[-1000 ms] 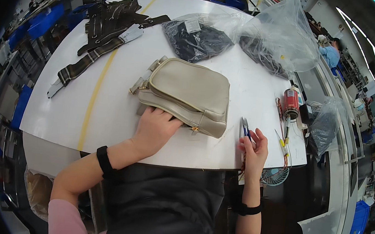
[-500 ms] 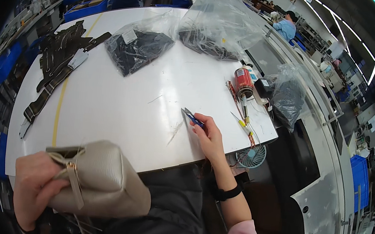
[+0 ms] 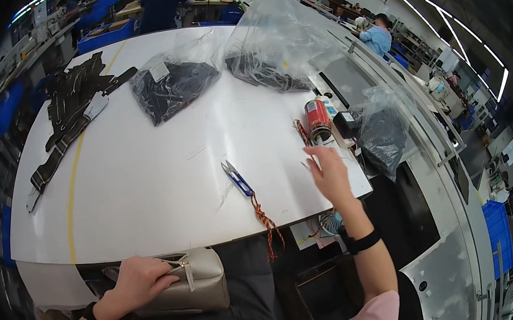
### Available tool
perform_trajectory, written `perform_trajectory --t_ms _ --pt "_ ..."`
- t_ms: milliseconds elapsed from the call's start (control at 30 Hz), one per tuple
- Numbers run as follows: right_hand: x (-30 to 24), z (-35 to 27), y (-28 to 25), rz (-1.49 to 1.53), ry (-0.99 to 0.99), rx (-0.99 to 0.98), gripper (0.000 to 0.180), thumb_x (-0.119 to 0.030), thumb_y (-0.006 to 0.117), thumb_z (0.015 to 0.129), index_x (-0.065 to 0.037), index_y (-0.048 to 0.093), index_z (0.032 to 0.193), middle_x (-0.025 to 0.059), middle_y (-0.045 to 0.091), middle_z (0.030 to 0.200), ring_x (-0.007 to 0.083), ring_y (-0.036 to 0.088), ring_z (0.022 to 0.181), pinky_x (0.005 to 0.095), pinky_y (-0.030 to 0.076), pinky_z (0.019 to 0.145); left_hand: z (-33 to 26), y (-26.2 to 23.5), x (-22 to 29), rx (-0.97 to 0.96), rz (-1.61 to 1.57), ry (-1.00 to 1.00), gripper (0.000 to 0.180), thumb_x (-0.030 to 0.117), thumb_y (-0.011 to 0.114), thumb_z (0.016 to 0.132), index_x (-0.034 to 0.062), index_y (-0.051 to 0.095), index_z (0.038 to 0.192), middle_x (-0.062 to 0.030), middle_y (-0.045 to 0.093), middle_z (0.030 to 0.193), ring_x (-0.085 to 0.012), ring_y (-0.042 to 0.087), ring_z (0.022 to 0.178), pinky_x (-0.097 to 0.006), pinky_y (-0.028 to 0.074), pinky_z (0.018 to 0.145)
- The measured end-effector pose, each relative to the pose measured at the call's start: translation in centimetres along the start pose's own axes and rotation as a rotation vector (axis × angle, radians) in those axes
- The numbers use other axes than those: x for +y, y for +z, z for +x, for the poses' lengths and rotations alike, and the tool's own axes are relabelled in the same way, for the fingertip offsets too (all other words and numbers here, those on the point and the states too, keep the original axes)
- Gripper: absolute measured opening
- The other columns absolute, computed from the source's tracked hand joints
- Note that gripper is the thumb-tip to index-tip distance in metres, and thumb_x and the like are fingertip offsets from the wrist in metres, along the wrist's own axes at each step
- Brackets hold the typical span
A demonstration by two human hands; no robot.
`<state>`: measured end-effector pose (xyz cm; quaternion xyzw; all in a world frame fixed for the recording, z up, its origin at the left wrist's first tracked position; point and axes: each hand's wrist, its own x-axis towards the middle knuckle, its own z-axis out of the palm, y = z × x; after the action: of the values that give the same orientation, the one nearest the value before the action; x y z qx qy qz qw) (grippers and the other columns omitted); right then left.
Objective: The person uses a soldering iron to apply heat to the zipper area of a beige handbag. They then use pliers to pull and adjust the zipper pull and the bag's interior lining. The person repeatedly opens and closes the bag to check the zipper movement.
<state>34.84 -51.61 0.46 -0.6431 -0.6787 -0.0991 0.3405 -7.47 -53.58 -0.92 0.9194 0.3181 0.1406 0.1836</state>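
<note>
Lower left — left hand (image 3: 140,279) clasping beige bag (image 3: 209,284); right of centre — right hand (image 3: 334,176) below red can (image 3: 317,116), cannot tell if gripping; blue snips (image 3: 240,183) near centre.

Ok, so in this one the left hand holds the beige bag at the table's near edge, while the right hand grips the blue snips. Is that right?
Not quite: the head view shows the blue snips lying on the white table, apart from the right hand. The left hand does hold the beige bag at the table's near edge.
</note>
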Motion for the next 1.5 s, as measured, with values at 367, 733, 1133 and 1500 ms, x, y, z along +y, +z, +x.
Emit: perform_trajectory --t_ms 367,733,1133,1500 --pt "14.7 10.0 -0.7 -0.436 0.377 0.168 0.017 -0.014 0.048 0.089 -0.009 0.059 0.1 0.0136 0.063 0.089 0.0308 0.058 0.091 0.0428 0.047 0.075 0.3 -0.9 1.1 -0.089 -0.175 -0.014 0.017 0.02 0.064 0.08 0.0036 0.063 0.086 -0.014 0.063 0.079 -0.032 0.061 0.071 -0.038 0.048 0.062" --pt "18.4 15.4 6.8 -0.335 0.72 -0.332 0.05 -0.044 0.035 0.091 -0.004 0.055 0.114 0.0243 0.06 0.11 0.0361 0.058 0.104 0.0487 0.043 0.088 0.8 -2.0 -0.3 -0.235 -0.312 -0.01 0.02 0.023 0.066 0.079 0.0056 0.067 0.09 -0.012 0.066 0.085 -0.0294 0.064 0.078 -0.036 0.05 0.066" --pt "17.7 16.6 6.0 -0.495 0.609 -0.413 0.064 -0.057 0.029 0.09 -0.003 0.06 0.107 0.0216 0.062 0.106 0.0364 0.059 0.102 0.0434 0.043 0.089 1.2 -1.5 -0.7 -0.203 -0.337 0.002 0.018 0.02 0.068 0.077 0.0053 0.067 0.088 -0.0126 0.066 0.081 -0.0293 0.064 0.073 -0.036 0.05 0.063" --pt "17.3 16.8 5.2 -0.407 0.702 -0.383 0.047 -0.047 0.036 0.092 -0.014 0.051 0.124 0.0172 0.06 0.111 0.0353 0.059 0.101 0.0445 0.046 0.083 1.2 -1.7 -0.1 -0.176 -0.324 -0.036 0.016 0.016 0.068 0.075 0.0041 0.066 0.086 -0.0138 0.066 0.083 -0.0306 0.063 0.074 -0.037 0.05 0.064"
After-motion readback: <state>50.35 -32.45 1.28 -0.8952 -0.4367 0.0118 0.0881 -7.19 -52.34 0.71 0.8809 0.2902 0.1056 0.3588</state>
